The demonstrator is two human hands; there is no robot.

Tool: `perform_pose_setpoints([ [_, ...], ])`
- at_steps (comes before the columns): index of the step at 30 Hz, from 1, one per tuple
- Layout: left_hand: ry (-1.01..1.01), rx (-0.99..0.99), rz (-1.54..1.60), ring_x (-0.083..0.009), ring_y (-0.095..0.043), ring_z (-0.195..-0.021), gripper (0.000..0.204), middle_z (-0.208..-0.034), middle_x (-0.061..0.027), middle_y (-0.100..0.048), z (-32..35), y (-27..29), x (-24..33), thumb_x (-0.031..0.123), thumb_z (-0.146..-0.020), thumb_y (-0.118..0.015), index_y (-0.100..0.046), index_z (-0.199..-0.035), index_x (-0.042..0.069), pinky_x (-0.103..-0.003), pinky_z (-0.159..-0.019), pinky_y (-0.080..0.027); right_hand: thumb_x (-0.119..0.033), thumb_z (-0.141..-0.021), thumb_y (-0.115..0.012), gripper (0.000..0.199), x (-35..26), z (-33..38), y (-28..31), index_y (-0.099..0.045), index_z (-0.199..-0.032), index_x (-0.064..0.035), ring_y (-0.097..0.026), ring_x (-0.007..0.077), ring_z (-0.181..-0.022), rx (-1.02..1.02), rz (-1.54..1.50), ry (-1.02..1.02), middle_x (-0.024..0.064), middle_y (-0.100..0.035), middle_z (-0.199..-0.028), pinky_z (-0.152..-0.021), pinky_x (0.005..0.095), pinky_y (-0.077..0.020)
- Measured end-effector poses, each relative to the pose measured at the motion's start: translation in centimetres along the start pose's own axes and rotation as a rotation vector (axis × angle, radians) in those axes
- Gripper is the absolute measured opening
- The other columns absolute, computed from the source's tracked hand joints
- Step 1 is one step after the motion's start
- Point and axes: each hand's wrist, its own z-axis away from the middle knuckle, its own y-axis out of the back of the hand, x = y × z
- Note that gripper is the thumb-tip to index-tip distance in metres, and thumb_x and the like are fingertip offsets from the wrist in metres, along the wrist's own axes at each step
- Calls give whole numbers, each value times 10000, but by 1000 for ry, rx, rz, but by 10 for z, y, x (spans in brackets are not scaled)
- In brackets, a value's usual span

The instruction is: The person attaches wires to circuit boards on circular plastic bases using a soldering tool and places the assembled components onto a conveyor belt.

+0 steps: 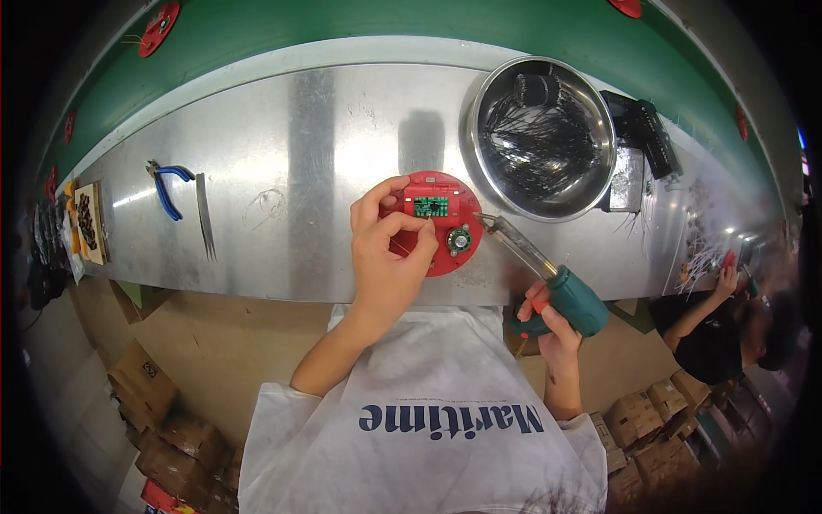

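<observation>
Steel bench (pixel 282 248) runs across the view, green belt (pixel 360 19) beyond it with a few red discs on it, one at upper left (pixel 160 30). Work disc (pixel 443 264), also red, sits at the near side of the bench, centre, in front of the person's white shirt (pixel 445 368); it carries a green board (pixel 431 207) and a small round speaker (pixel 459 240). Left hand (pixel 390 248) is on the disc's left side, fingers curled, thumb and forefinger drawn nearly together at the board's lower edge; cannot tell if a wire is pinched between them. Right hand (pixel 555 330) is wrapped round the teal handle of a soldering gun (pixel 575 300), tip pointing up-left, close to the disc's right edge; contact can't be told. Steel bowl (pixel 592 182) just beyond, right, holds a heap of black wires (pixel 548 141); black device (pixel 652 141) and silver box (pixel 627 180) beside it. Blue cutters (pixel 169 193) and tweezers (pixel 205 217) lie apart on the left, tray (pixel 88 223) at far left. Co-worker (pixel 706 338) at far right, blurred, has a hand on something red. Cartons (pixel 184 437) on the floor both sides.
</observation>
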Motion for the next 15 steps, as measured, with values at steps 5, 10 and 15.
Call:
perform_pose_setpoints([
  [5,67,-39,13,-235,-462,-1029,52,-1226,-71,-560,-1,2,1,12,-720,-692,-641,-729,13,-347,-888,-443,-165,-809,-608,252,10,8,8,-559,-981,11,-596,236,-722,55,-90,-10,171,-562,-1004,-684,356,-491],
  [10,83,-118,-31,-230,-470,-1026,57,-1231,-71,-554,-9,8,6,32,-725,-695,-644,-726,8,-340,-881,-448,-197,-789,-621,275,24,8,12,-550,-956,10,-591,239,-710,79,-163,-1,178,-551,-971,-656,340,-490],
  [15,45,-236,-68,-178,-523,-1046,156,-1245,-82,-550,-19,26,13,20,-763,-699,-648,-911,17,-303,-873,-461,-200,-779,-622,293,30,5,9,-541,-957,17,-580,244,-670,126,-237,49,179,-548,-951,-605,325,-484],
])
